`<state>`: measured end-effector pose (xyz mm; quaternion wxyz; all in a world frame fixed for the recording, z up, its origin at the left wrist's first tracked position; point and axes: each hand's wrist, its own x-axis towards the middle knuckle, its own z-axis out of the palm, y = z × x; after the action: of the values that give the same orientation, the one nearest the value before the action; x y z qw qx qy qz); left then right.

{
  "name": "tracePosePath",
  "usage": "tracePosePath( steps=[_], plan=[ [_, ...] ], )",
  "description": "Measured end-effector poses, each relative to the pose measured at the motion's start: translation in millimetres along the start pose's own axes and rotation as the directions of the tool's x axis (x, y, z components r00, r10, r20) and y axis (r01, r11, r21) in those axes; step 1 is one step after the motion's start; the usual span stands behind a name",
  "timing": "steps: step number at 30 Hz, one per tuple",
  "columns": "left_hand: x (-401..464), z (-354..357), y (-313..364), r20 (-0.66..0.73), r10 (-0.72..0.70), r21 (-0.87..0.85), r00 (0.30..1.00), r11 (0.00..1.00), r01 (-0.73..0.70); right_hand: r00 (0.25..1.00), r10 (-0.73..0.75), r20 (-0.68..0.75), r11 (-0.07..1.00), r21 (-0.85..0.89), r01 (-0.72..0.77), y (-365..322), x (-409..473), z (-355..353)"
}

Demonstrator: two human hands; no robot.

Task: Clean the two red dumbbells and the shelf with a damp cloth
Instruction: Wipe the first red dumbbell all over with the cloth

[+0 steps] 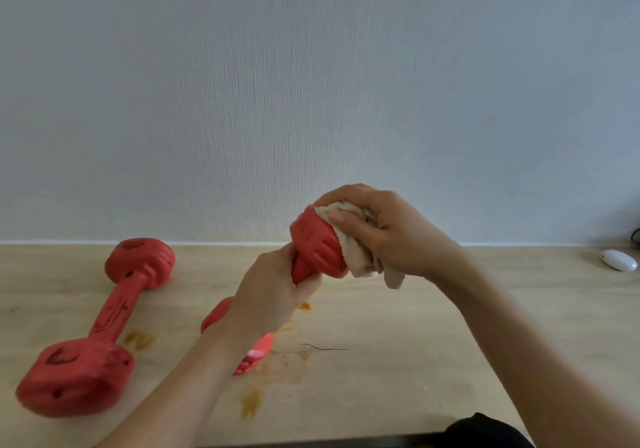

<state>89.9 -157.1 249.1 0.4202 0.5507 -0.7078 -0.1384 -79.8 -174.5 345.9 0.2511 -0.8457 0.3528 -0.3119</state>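
Closest to the camera, a dark thing [485,428] is peeking in at the bottom edge. Orange stains [251,402] are sitting on the wooden shelf [398,361]. On the left, one red dumbbell [104,323] is lying flat on the shelf, with dark marks on it. A little further in, the left hand [268,304] is holding the second red dumbbell [317,250] by its middle bar, with the grip wrapped tight around it. This dumbbell is tilting up off the shelf, and its low end is showing under the wrist. The right hand [384,229] is squeezing a pale cloth [360,250] against the top end of that dumbbell, fingers curling over the cloth. Far right, a small white thing [619,259] is resting by the wall [311,84].
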Motion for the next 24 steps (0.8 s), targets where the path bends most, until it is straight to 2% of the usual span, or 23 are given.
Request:
tracePosePath(
  steps=[3, 7, 12, 14, 16, 19, 21, 24],
  plan=[
    [0, 1, 2, -0.019, 0.007, 0.060, 1.000, 0.998, -0.006, 0.999, 0.016, 0.050, 0.998, -0.056, -0.014, -4, 11, -2],
    [1, 4, 5, -0.007, 0.001, 0.084, 1.000, 0.996, -0.001, 0.985, 0.147, 0.086, 0.985, -0.105, -0.138, -5, 30, -4],
    [-5, 10, 11, 0.108, 0.040, 0.146, 0.993, 0.988, -0.056, 0.906, 0.352, 0.234, 0.935, -0.140, -0.326, 4, 39, -6],
    [-5, 11, 12, 0.125, 0.045, 0.157, 0.991, 0.985, -0.065, 0.917, 0.365, 0.163, 0.931, -0.087, -0.355, 9, 33, -4],
    [-2, 9, 13, 0.129, 0.024, 0.144, 0.991, 0.989, -0.042, 0.964, 0.265, 0.021, 0.961, -0.084, -0.262, 6, 23, 0],
    [5, 3, 9, 0.080, -0.030, 0.094, 0.996, 0.995, 0.023, 0.990, -0.005, -0.143, 0.992, -0.126, -0.013, -5, 3, 13],
    [7, 0, 6, 0.051, -0.053, 0.098, 0.997, 0.994, 0.048, 0.970, -0.171, -0.173, 0.973, -0.185, 0.139, -6, -9, 22],
    [7, 3, 5, 0.048, -0.046, 0.114, 0.998, 0.993, 0.041, 0.957, -0.243, -0.158, 0.954, -0.217, 0.207, 2, -12, 24]
  ],
)
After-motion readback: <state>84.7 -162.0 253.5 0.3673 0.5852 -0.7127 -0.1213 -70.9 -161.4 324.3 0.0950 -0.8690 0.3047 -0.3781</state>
